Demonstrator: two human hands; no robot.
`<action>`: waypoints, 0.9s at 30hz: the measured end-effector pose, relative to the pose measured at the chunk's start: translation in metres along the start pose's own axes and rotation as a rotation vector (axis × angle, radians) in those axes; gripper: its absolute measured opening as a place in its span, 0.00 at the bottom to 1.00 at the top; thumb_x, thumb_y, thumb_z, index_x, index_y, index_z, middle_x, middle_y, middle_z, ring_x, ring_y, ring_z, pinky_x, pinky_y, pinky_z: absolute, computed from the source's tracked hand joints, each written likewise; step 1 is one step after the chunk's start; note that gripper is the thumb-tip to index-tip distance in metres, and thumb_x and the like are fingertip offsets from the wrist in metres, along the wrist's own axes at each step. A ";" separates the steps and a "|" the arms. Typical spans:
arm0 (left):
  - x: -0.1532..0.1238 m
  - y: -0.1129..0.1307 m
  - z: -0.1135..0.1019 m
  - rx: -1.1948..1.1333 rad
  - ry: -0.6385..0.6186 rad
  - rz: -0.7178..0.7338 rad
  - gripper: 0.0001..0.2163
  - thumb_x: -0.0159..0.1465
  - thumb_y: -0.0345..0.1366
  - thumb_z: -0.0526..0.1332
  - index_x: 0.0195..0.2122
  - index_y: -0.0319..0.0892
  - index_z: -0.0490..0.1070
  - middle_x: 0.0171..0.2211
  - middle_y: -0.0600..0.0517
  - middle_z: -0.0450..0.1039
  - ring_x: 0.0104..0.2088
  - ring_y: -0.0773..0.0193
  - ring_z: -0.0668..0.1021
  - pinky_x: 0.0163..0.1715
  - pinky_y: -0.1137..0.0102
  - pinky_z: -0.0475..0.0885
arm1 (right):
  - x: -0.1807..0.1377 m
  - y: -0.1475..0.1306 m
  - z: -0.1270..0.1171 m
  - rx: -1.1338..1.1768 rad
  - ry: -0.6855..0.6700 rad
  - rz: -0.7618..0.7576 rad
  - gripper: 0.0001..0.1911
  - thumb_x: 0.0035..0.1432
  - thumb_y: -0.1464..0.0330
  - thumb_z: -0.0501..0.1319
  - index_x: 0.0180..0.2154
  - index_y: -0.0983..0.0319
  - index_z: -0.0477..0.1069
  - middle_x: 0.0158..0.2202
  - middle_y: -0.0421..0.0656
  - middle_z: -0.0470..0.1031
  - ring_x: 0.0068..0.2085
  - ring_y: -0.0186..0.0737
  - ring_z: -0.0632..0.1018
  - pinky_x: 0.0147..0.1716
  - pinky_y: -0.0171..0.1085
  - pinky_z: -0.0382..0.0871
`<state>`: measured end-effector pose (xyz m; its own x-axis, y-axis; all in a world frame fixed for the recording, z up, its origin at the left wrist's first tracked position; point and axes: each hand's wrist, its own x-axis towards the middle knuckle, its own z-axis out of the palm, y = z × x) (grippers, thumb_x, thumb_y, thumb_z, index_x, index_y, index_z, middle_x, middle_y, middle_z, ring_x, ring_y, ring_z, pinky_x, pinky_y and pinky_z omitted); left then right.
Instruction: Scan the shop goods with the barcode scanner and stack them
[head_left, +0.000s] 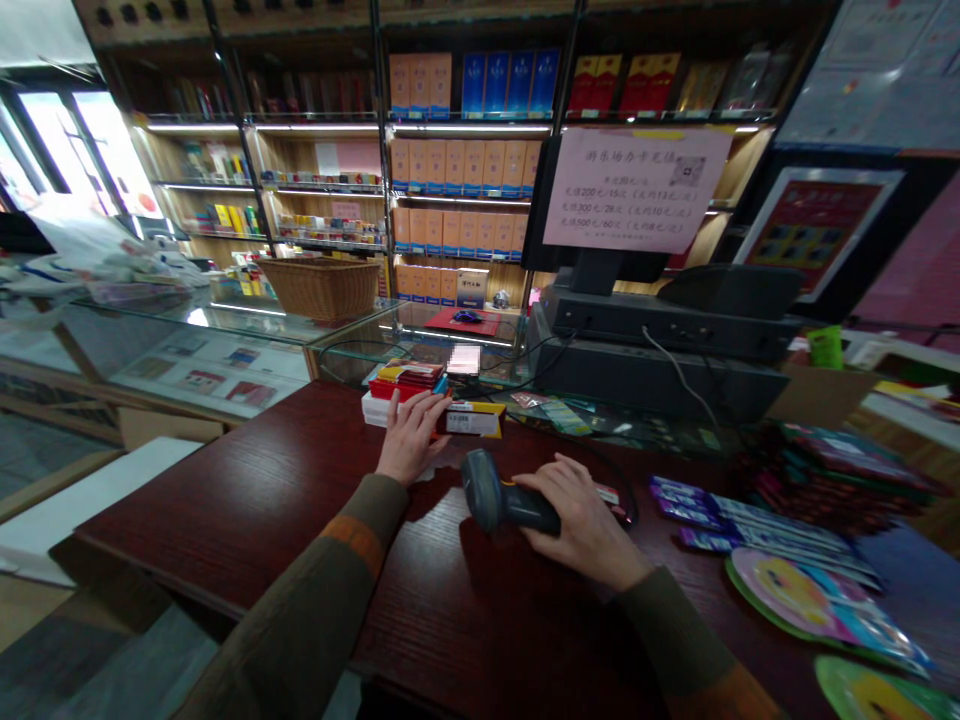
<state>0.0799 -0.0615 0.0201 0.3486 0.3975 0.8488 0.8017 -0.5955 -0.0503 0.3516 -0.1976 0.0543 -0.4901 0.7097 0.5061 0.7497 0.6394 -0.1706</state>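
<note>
Right hand [577, 515]'s wrapped round a dark scanner [484, 490] over the tabletop [247, 500], glossy red-brown wood stretching wide to its left edge. Left hand [412, 440]'s on the small boxes [409, 378] near the far edge, can't tell if it's gripping. Beyond: glass counters [180, 345], lit shelves [472, 128], pink sign [637, 185] reading 游乐场办卡充值.

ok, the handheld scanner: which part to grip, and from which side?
Probably the handle, coming from the person's right, with fingers over the top and thumb on the near side, as the right hand holds it. The scanner's bulkier head sits at the left and the slimmer handle runs right, so this grip leaves the head uncovered.
</note>
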 end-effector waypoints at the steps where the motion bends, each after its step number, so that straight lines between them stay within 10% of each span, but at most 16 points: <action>1: 0.000 0.000 0.000 0.000 -0.005 -0.001 0.26 0.64 0.39 0.63 0.63 0.47 0.64 0.57 0.46 0.73 0.61 0.52 0.70 0.70 0.49 0.43 | 0.000 0.000 0.000 -0.002 -0.004 0.003 0.22 0.55 0.69 0.63 0.53 0.58 0.68 0.44 0.46 0.75 0.47 0.47 0.75 0.61 0.59 0.56; 27: 0.000 0.000 -0.002 -0.003 0.023 -0.015 0.26 0.64 0.39 0.63 0.63 0.46 0.64 0.57 0.45 0.73 0.60 0.52 0.71 0.69 0.48 0.46 | -0.010 0.023 0.013 0.090 -0.205 0.140 0.36 0.50 0.57 0.71 0.59 0.57 0.67 0.47 0.46 0.76 0.50 0.50 0.75 0.62 0.58 0.56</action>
<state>0.0795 -0.0630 0.0215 0.3251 0.3906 0.8613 0.8055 -0.5915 -0.0358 0.3676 -0.1863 0.0344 -0.4713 0.8323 0.2918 0.7786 0.5480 -0.3057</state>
